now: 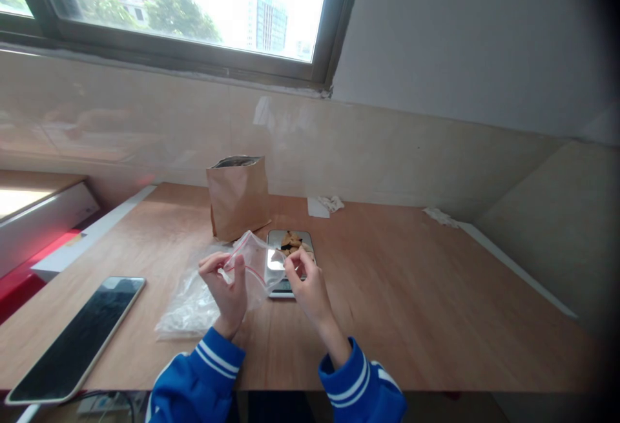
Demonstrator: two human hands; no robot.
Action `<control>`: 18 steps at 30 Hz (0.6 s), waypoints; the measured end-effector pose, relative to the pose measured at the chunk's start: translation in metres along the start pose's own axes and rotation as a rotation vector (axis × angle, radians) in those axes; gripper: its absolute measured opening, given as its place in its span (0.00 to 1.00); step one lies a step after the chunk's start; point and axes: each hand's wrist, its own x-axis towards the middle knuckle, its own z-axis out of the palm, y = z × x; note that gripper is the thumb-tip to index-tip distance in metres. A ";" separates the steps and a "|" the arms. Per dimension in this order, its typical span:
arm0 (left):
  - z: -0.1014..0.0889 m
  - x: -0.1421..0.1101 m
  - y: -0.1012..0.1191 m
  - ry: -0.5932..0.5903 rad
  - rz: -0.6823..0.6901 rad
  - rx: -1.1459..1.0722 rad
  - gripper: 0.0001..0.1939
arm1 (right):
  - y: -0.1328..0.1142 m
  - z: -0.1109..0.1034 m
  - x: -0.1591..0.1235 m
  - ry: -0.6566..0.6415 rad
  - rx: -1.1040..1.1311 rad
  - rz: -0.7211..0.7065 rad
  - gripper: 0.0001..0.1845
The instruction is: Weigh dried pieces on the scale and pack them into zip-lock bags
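Observation:
A clear zip-lock bag (256, 258) with a red seal line is stretched between my two hands, its mouth partly spread. My left hand (227, 290) grips one side of it between thumb and fingers. On the opposite side, my right hand (306, 284) pinches the bag's edge. Just behind the bag is a small kitchen scale (275, 238), partly covered by the bag and my right hand. Several brown dried pieces (291, 243) lie on its plate; their kind I cannot make out. Under and beside my left hand rests a pile of clear plastic bags (188, 307).
A brown paper bag (239, 197) stands with its top open behind the scale. A large phone or tablet (80, 339) lies at the table's left. Crumpled white paper (330, 204) sits at the back, near the wall. The wooden table (411, 294) extends right.

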 end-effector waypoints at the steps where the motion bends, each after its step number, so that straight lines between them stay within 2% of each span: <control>1: -0.001 -0.002 -0.001 -0.044 0.007 0.003 0.13 | -0.001 0.001 0.000 -0.015 0.008 0.000 0.10; 6: -0.005 -0.013 -0.006 -0.290 0.001 -0.091 0.27 | 0.001 0.009 -0.001 -0.011 0.144 0.032 0.13; 10: -0.006 -0.012 -0.004 -0.425 -0.025 -0.142 0.32 | 0.006 0.014 -0.002 -0.011 0.253 0.048 0.15; 14: -0.008 -0.009 -0.003 -0.555 0.007 -0.118 0.30 | 0.007 0.017 -0.004 -0.025 0.267 0.044 0.14; 16: -0.009 -0.009 -0.004 -0.550 0.014 -0.075 0.25 | 0.008 0.018 -0.005 -0.036 0.263 0.053 0.12; 18: -0.011 -0.011 -0.007 -0.478 -0.002 -0.011 0.20 | 0.010 0.017 -0.004 -0.030 0.236 0.067 0.11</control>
